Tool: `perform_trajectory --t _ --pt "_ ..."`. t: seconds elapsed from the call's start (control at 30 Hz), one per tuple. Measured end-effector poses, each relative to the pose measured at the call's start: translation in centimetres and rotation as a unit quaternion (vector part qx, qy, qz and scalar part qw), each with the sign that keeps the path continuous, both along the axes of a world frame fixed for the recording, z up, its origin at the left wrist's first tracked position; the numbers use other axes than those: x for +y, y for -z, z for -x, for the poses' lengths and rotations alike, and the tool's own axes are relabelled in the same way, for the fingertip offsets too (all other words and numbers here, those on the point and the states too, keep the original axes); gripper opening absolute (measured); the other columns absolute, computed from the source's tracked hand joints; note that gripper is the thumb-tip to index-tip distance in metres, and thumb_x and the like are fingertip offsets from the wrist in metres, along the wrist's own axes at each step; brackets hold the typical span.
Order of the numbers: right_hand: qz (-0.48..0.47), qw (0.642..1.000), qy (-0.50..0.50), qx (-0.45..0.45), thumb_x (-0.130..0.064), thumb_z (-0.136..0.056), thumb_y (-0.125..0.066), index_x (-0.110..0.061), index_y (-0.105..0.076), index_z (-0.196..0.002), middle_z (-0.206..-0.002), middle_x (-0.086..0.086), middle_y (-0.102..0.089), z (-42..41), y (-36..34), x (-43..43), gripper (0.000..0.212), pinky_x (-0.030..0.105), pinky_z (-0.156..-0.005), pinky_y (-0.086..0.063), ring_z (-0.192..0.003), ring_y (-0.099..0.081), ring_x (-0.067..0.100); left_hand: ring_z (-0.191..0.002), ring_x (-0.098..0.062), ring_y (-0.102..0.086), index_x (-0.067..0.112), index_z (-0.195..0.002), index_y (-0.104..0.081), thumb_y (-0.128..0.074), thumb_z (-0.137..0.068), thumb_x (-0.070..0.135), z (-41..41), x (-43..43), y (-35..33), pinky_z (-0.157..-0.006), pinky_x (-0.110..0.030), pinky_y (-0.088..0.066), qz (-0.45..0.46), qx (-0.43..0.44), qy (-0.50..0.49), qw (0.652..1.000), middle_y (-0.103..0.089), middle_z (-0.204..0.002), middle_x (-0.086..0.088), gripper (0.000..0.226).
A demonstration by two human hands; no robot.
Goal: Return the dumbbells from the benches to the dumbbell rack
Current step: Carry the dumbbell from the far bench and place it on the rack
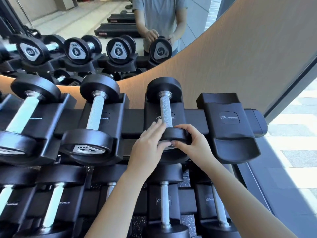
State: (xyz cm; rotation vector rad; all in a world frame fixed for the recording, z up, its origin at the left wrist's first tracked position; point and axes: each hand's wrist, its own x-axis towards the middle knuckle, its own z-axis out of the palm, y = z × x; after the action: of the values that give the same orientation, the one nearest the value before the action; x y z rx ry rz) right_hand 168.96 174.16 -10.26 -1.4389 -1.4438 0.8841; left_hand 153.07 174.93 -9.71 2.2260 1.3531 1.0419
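A small black dumbbell (166, 109) with a knurled steel handle lies in a cradle on the top tier of the black dumbbell rack (133, 117). Both my hands are on its near head. My left hand (147, 148) presses on the head's left side with fingers spread along it. My right hand (193, 143) curls around the head's right side and front face, which it hides. The cradle (229, 121) to the right of this dumbbell holds nothing.
Two more dumbbells (96, 117) lie in cradles to the left, one marked 4. A lower tier (164, 203) holds several dumbbells. A mirror (103, 31) behind the rack reflects a person and treadmills. A wood panel wall and a window frame stand at right.
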Motion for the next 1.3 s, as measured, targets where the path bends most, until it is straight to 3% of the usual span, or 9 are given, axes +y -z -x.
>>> perform_trajectory --t 0.1,0.27,0.43,0.57,0.8,0.97,1.1,1.23,1.3 --pt "0.018 0.999 -0.001 0.050 -0.005 -0.073 -0.074 -0.034 -0.055 -0.099 -0.097 -0.009 -0.065 -0.5 1.3 -0.4 0.043 0.021 -0.084 -0.049 -0.090 -0.061 0.007 -0.121 -0.025 -0.050 0.007 -0.117 -0.058 -0.068 -0.078 0.012 -0.9 0.1 -1.0 -0.097 -0.034 -0.039 -0.023 0.027 -0.009 0.999 -0.059 -0.125 -0.008 0.040" --pt "0.056 0.994 -0.003 0.095 0.002 -0.068 -0.075 -0.024 -0.059 -0.087 -0.083 -0.005 -0.068 -1.3 2.4 0.2 0.037 0.021 -0.076 -0.052 -0.076 -0.064 0.003 -0.114 -0.026 -0.056 0.005 -0.109 -0.062 -0.070 -0.075 0.006 -0.6 0.2 -0.8 -0.093 -0.020 -0.034 -0.019 -0.017 -0.016 1.000 -0.065 -0.113 -0.010 0.035" --pt "0.058 0.998 -0.002 0.018 -0.002 -0.062 -0.080 -0.029 -0.057 -0.076 -0.078 -0.006 -0.067 -1.7 2.1 1.0 0.038 0.032 -0.080 -0.052 -0.075 -0.063 0.014 -0.124 -0.015 -0.044 0.005 -0.111 -0.060 -0.068 -0.075 -0.001 -0.2 0.2 0.4 -0.103 -0.014 -0.029 -0.001 -0.105 -0.011 0.994 -0.056 -0.120 0.004 0.037" --pt "0.015 0.994 0.015 -0.109 -0.014 -0.059 -0.084 -0.036 -0.055 -0.073 -0.076 -0.013 -0.064 -1.8 0.7 1.0 0.039 0.008 -0.070 -0.042 -0.077 -0.060 0.011 -0.125 -0.007 -0.044 0.013 -0.114 -0.058 -0.064 -0.077 -0.005 0.1 0.2 1.6 -0.104 -0.016 -0.030 0.078 -0.220 -0.015 0.972 -0.056 -0.125 0.001 0.041" --pt "-0.057 0.975 0.009 -0.214 -0.020 -0.053 -0.086 -0.019 -0.067 -0.085 -0.074 -0.018 -0.057 -0.5 -2.6 1.4 0.037 -0.001 -0.065 -0.035 -0.071 -0.052 0.005 -0.106 0.001 -0.058 0.024 -0.103 -0.059 -0.061 -0.076 -0.013 0.7 0.5 3.6 -0.088 -0.011 -0.043 0.194 -0.365 -0.025 0.910 -0.060 -0.115 0.006 0.045" --pt "-0.020 0.991 -0.006 -0.131 -0.022 -0.060 -0.084 -0.021 -0.064 -0.090 -0.086 -0.010 -0.064 0.5 -2.0 1.1 0.036 0.003 -0.069 -0.039 -0.081 -0.058 0.006 -0.110 -0.014 -0.059 0.015 -0.110 -0.059 -0.068 -0.076 -0.002 1.9 0.9 3.8 -0.096 -0.022 -0.043 0.180 -0.236 -0.066 0.953 -0.063 -0.115 -0.003 0.039" --pt "-0.015 0.995 0.017 -0.096 -0.023 -0.066 -0.080 -0.031 -0.053 -0.102 -0.102 -0.010 -0.059 0.0 -0.2 0.0 0.045 -0.001 -0.077 -0.037 -0.092 -0.055 -0.001 -0.118 -0.010 -0.047 0.008 -0.127 -0.048 -0.071 -0.076 0.008 1.8 0.6 2.4 -0.100 -0.009 -0.027 0.035 -0.047 -0.016 0.998 -0.053 -0.129 -0.004 0.056" --pt "0.002 0.998 0.020 -0.059 -0.005 -0.072 -0.074 -0.040 -0.049 -0.100 -0.106 -0.007 -0.061 -0.6 0.8 -0.6 0.051 0.019 -0.090 -0.044 -0.098 -0.059 0.008 -0.113 -0.025 -0.057 -0.001 -0.117 -0.056 -0.072 -0.075 0.006 1.1 0.4 1.2 -0.095 -0.025 -0.040 -0.017 -0.006 -0.034 0.999 -0.058 -0.124 -0.015 0.046" --pt "0.004 0.999 0.018 -0.039 0.000 -0.073 -0.072 -0.042 -0.050 -0.095 -0.099 -0.011 -0.063 -0.9 0.9 -0.5 0.053 0.020 -0.089 -0.046 -0.093 -0.060 0.003 -0.105 -0.030 -0.062 -0.003 -0.111 -0.059 -0.073 -0.072 0.004 1.1 0.4 1.2 -0.091 -0.026 -0.042 -0.018 -0.005 -0.042 0.999 -0.061 -0.119 -0.018 0.042"
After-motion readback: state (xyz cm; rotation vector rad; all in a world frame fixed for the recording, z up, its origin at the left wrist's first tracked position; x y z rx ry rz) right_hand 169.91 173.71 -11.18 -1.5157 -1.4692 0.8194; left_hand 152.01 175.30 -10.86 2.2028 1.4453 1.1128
